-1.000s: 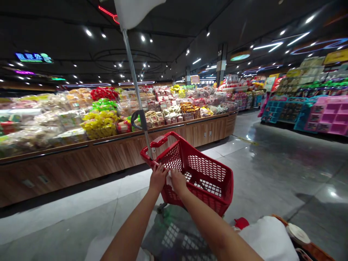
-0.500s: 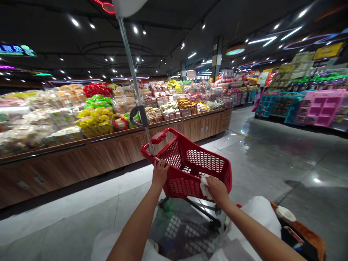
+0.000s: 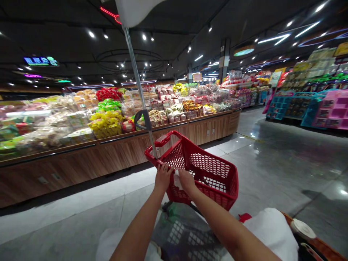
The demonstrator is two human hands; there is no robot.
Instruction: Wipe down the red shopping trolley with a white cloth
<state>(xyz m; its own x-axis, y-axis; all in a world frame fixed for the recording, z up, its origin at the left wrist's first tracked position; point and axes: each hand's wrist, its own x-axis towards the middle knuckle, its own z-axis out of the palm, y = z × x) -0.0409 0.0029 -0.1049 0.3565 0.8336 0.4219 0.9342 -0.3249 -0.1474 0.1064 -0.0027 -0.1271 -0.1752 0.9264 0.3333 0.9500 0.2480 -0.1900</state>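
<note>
A red plastic shopping cart with a perforated basket stands in front of me, its inside showing gridded walls and floor. My left hand is curled over the near rim, close to the handle end, gripping it. Just to its right, my right hand is closed round a white cloth and presses it against the same near rim. Part of the cloth is hidden under the fingers. A grey metal pole with a dark looped handle rises at the cart's handle end.
Beyond the cart runs a long wood-panelled display counter heaped with packaged food. Pink and blue racks stand at the right. A brown basket with a white roll sits at my lower right. The floor is grey and shiny.
My right hand has slid left along the near rim with the white cloth, up beside my left hand. The left hand stays on the rim. The view has shifted slightly left.
</note>
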